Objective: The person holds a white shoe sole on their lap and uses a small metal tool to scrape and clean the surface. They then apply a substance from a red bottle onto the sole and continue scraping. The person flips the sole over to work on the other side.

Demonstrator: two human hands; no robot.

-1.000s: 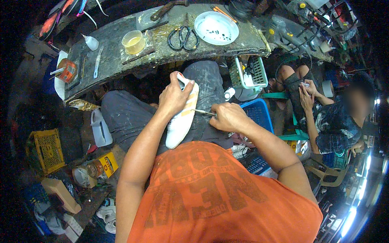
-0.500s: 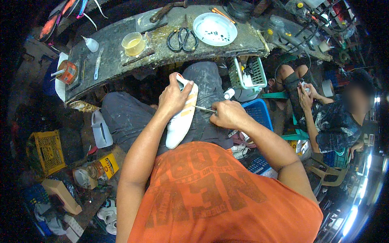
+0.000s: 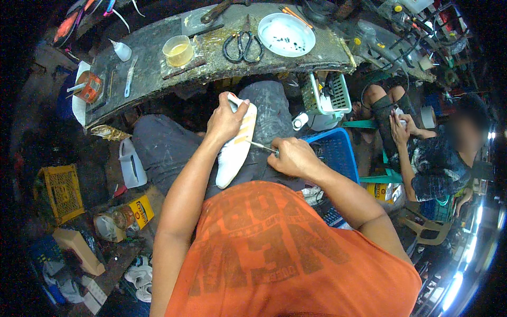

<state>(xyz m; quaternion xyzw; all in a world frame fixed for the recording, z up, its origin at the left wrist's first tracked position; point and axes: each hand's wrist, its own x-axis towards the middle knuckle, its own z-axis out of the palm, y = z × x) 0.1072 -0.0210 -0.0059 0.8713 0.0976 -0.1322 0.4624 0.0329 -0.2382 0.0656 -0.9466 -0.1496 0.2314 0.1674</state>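
Observation:
A white shoe [image 3: 232,164] with pale orange stripes on its side rests over my lap, toe toward my orange shirt. My left hand [image 3: 224,122] grips it around the heel and collar. My right hand [image 3: 293,156] is closed on a thin metal tool [image 3: 261,146], whose tip touches or nearly touches the shoe's side by the lowest stripe.
A cluttered bench [image 3: 142,74] ahead holds scissors [image 3: 242,50], a white dish [image 3: 287,29] and a cup [image 3: 178,52]. A blue basket [image 3: 340,153] and pale green basket [image 3: 332,92] sit at the right, beside a co-worker [image 3: 433,164]. A yellow crate [image 3: 60,193] lies left.
My right hand and the tool have shifted slightly toward me and left, the tip now lower along the shoe. The shoe and my left hand have moved a little; the view has shifted slightly.

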